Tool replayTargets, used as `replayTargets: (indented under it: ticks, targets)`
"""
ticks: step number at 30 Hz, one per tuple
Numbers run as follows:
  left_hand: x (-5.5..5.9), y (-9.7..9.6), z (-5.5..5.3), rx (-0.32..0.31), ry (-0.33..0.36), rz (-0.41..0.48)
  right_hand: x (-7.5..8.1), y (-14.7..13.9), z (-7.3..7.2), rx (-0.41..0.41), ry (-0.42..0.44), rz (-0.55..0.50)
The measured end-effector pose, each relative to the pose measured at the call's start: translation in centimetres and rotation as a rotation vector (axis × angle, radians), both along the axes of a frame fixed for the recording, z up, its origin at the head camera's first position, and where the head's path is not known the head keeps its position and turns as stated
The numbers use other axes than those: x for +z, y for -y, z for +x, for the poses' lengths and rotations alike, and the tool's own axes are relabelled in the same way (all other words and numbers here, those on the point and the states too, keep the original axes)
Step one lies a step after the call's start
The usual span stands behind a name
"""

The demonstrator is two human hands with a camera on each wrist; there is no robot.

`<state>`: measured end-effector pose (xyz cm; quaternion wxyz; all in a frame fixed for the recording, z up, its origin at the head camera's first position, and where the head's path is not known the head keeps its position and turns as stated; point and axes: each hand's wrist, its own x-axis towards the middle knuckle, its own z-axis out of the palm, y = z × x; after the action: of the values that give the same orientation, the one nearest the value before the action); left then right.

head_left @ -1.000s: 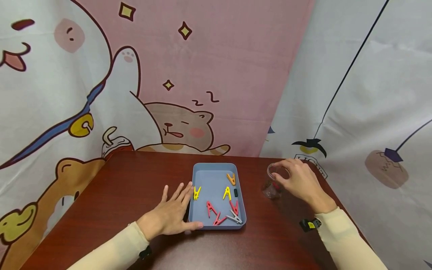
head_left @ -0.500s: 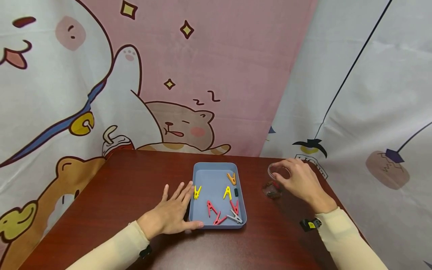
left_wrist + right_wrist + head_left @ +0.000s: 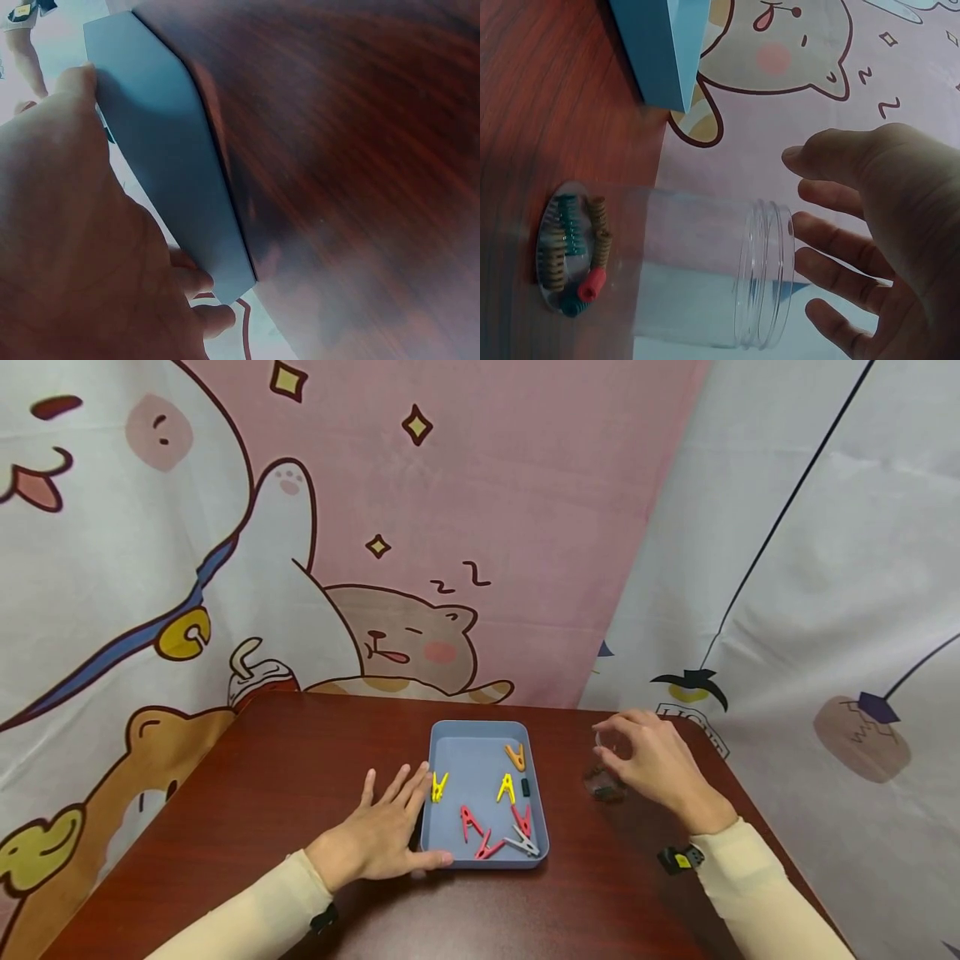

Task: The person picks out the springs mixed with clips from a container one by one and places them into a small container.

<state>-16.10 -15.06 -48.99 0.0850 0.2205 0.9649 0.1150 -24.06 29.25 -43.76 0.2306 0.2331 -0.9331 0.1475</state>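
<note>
My left hand (image 3: pixel 378 839) lies with spread, straight fingers along the left side of the blue-grey tray (image 3: pixel 472 752), its thumb at the near edge. In the left wrist view the fingertips touch the tray's side wall (image 3: pixel 161 127). My right hand (image 3: pixel 660 768) hovers at the mouth of a clear plastic jar (image 3: pixel 694 300), fingers loosely bent and apart, nothing between them. Through the jar's wall show several ribbed, spring-like pieces in green and tan at the bottom, plus a red piece (image 3: pixel 592 284) among them.
Inside the tray lie small spring clips: an orange clip (image 3: pixel 515 757), yellow clips, several red ones and a grey clip (image 3: pixel 522 841). A small dark green piece (image 3: pixel 525 787) rests by the tray's right wall. Printed cloth hangs behind the brown table (image 3: pixel 337 735).
The red piece that showed near my right fingers inside the jar is now low in it. My right hand has shifted slightly left and up over the mouth. My left hand stays put.
</note>
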Motion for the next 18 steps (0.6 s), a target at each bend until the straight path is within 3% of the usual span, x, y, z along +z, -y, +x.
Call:
replayTargets:
  ticks: [18]
  targets:
    - [0.1, -0.1, 0.0, -0.002, 0.0, -0.007, 0.0, 3.7, -0.5, 0.047, 0.062, 0.113]
